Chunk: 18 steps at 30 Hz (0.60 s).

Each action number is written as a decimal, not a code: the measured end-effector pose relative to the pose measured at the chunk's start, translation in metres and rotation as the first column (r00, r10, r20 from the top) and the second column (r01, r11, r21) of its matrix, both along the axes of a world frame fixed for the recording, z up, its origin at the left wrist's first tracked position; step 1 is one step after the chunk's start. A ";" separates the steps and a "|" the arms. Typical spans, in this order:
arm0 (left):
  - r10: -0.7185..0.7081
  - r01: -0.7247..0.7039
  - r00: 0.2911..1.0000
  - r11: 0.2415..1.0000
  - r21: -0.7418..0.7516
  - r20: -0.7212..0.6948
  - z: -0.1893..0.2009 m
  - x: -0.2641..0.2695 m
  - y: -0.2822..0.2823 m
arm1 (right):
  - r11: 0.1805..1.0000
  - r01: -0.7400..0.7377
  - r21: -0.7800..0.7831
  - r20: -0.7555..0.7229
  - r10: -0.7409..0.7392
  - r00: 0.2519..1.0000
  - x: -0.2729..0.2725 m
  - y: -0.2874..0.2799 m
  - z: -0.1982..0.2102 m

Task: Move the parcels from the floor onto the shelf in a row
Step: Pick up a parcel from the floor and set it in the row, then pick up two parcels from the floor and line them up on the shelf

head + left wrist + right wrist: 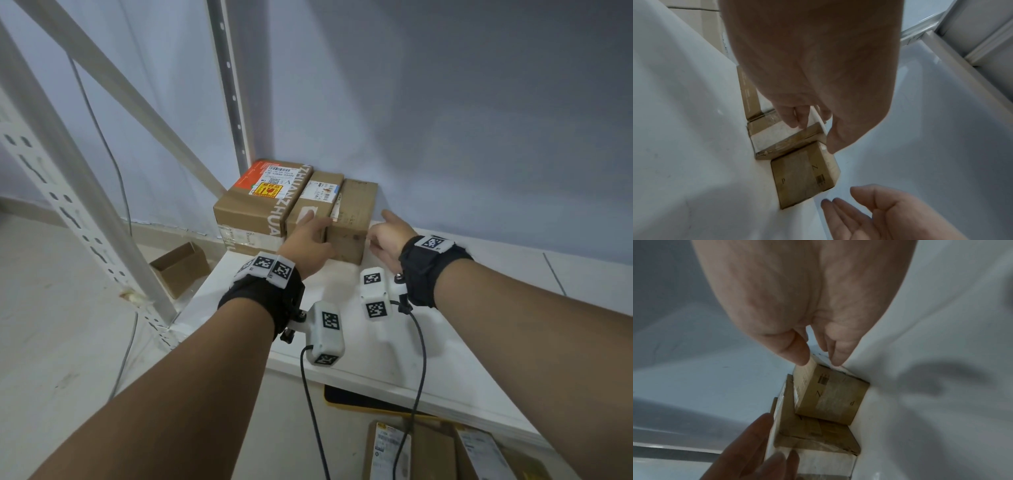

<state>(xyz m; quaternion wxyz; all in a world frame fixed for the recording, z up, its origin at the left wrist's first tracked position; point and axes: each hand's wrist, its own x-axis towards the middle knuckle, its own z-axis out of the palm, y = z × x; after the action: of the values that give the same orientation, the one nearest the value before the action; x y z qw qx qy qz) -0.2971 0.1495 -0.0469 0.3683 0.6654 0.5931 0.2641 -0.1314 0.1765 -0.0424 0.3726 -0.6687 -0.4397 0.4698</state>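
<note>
Three brown parcels stand side by side at the back left of the white shelf (pixel 370 363): a large one with an orange label (pixel 253 209), a middle one (pixel 317 195) and a small one (pixel 354 212). My left hand (pixel 310 236) reaches to the front of the middle and small parcels with fingers extended; in the left wrist view its fingertips (pixel 799 125) are at the middle parcel's (pixel 774 138) top edge. My right hand (pixel 385 233) is relaxed just right of the small parcel (pixel 803 175), a small gap between them. Neither hand holds anything.
More labelled parcels (pixel 394 452) (pixel 479 455) lie on the floor under the shelf's front edge, by a black-and-yellow object (pixel 359 397). An open empty carton (pixel 181 267) sits on the floor at left. Perforated white uprights (pixel 68 205) flank the left side. The shelf's right part is bare.
</note>
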 end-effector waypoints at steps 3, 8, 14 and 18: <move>-0.010 0.011 1.000 0.999 0.043 -0.014 0.010 0.008 -0.012 | 0.993 -0.003 -0.121 0.112 0.017 0.994 0.010 -0.017 0.007; 0.028 -0.026 0.999 0.998 0.064 -0.035 0.022 0.023 -0.046 | 0.946 -0.063 -0.319 0.230 0.142 0.963 0.035 -0.062 0.015; -0.054 0.051 0.998 0.983 -0.176 -0.010 0.028 0.055 -0.104 | 0.935 -0.054 -0.350 0.287 0.162 0.944 0.063 -0.151 0.031; -0.140 0.149 0.989 0.907 -0.394 0.050 0.013 0.084 -0.152 | 0.915 -0.057 -0.399 0.328 0.201 0.923 0.087 -0.211 0.025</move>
<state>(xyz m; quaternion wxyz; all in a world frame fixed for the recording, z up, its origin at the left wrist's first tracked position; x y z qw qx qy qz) -0.2129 -0.0030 -0.0342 0.5201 0.6163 0.5797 0.1172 -0.0442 -0.0345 -0.0176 0.1154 -0.7722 -0.4447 0.4389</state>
